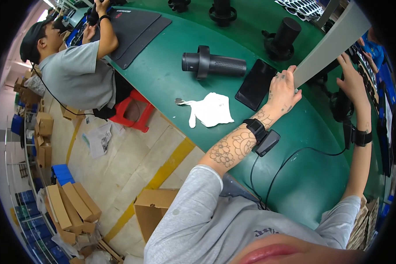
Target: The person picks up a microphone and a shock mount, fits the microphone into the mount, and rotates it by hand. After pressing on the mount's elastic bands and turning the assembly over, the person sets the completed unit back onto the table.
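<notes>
While the left hand [282,93] rests curled against the grey post [332,42], perhaps for support, the right hand [353,83] is spread to the post's right, and the black tablet [256,84] lies left of the post.

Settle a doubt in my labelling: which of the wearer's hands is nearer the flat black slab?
Left. The left hand is close beside the flat black slab, by its right-hand edge; the right hand is farther to the right, past the grey post.
</notes>
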Motion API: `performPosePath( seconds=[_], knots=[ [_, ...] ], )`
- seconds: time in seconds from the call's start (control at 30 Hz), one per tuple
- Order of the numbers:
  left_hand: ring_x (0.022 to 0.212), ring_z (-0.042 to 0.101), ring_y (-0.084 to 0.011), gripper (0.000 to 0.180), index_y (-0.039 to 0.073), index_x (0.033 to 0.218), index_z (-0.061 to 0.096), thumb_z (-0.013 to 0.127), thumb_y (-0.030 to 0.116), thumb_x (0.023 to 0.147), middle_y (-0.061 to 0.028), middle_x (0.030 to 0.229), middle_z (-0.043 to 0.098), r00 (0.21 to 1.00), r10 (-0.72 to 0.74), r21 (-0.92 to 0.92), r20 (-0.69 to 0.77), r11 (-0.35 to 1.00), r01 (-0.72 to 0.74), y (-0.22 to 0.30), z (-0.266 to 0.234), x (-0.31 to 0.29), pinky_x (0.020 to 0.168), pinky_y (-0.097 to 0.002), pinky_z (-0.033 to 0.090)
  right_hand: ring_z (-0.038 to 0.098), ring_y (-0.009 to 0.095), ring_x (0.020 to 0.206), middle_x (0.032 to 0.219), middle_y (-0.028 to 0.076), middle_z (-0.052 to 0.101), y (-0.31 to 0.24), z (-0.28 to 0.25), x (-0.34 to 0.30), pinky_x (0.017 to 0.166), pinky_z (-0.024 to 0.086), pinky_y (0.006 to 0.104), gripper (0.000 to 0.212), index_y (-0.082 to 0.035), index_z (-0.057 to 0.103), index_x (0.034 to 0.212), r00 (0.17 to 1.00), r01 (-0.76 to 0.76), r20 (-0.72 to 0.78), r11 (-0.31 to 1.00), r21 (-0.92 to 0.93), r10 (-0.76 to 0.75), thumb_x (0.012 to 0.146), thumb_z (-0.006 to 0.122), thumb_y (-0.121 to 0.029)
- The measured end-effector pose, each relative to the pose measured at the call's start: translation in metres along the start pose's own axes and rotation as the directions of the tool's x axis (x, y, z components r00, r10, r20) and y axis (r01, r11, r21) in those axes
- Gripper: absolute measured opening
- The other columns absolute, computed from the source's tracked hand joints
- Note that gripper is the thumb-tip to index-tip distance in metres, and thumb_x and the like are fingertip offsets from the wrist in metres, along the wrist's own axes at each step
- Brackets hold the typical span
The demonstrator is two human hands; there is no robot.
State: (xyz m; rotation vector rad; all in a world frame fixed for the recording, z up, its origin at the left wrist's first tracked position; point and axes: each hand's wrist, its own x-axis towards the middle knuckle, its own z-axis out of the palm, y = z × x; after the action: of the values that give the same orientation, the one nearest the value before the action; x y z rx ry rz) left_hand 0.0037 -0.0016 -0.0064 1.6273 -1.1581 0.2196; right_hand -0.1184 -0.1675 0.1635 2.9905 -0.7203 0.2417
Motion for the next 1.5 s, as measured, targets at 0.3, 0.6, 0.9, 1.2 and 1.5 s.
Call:
performPosePath(
  seconds=[0.3, 0.6, 0.9, 1.2, 1.5],
  knots=[
    [0.093, 0.053, -0.0356, 0.081, -0.002, 0.133, 0.028, 0.074, 0.013, 0.068, -0.0191, 0.104, 0.052, 1.000, 0.002, 0.026, 0.018, 1.000, -0.002, 0.001, -0.004, 0.002, 0.083, -0.0435, 0.042, 0.058, 0.033, 0.094, 0.116, 0.009, 0.052, -0.014, -0.001, -0.015, 0.078, 0.048, 0.0379, 0.068, -0.020, 0.041, 0.133, 0.998, -0.004, -0.056, 0.988, 0.155, 0.013, 0.074, 0.067, -0.001],
    [0.107, 0.053, -0.0424, 0.077, -0.009, 0.134, 0.022, 0.068, 0.023, 0.080, -0.0303, 0.119, 0.049, 0.989, -0.060, 0.027, 0.135, 0.998, 0.056, 0.005, -0.013, 0.006, 0.093, -0.0477, 0.040, 0.059, 0.026, 0.102, 0.120, 0.007, 0.058, -0.012, -0.005, -0.059, 0.083, 0.048, 0.0326, 0.057, -0.017, 0.047, 0.130, 0.981, -0.139, -0.096, 0.951, 0.277, 0.171, 0.078, 0.070, -0.013],
    [0.125, 0.036, -0.0375, 0.059, -0.003, 0.136, 0.032, 0.056, 0.022, 0.089, -0.0233, 0.135, 0.035, 0.996, -0.006, -0.518, -0.085, 0.855, -0.039, 0.084, -0.053, 0.033, 0.103, -0.0447, 0.034, 0.060, 0.015, 0.080, 0.105, 0.011, 0.058, 0.042, -0.023, -0.191, 0.068, 0.050, 0.0268, 0.058, -0.007, 0.040, 0.136, 0.670, 0.229, -0.530, 0.534, 0.814, 0.520, 0.085, 0.066, -0.020],
    [0.083, 0.063, -0.0193, 0.077, 0.000, 0.138, 0.035, 0.072, 0.019, 0.073, -0.0165, 0.120, 0.053, 0.963, 0.035, -0.678, 0.268, 0.716, 0.163, 0.227, -0.122, 0.052, 0.064, -0.0256, 0.052, 0.065, 0.022, 0.066, 0.101, 0.016, 0.060, 0.007, -0.042, -0.194, 0.054, 0.056, 0.0312, 0.087, -0.006, 0.032, 0.135, 0.629, 0.656, -0.531, -0.021, 0.754, 0.568, 0.070, 0.080, -0.036],
    [0.091, 0.060, -0.0183, 0.071, 0.002, 0.115, 0.056, 0.089, 0.018, 0.055, -0.0100, 0.109, 0.055, 0.988, 0.155, -0.559, 0.016, 0.820, -0.119, 0.253, -0.097, 0.017, 0.062, -0.0254, 0.053, 0.066, 0.018, 0.069, 0.099, 0.012, 0.060, 0.007, -0.034, -0.192, 0.052, 0.057, 0.0294, 0.090, 0.000, 0.033, 0.136, 0.773, 0.590, -0.479, -0.192, 0.785, 0.416, 0.070, 0.077, -0.042]
  ],
)
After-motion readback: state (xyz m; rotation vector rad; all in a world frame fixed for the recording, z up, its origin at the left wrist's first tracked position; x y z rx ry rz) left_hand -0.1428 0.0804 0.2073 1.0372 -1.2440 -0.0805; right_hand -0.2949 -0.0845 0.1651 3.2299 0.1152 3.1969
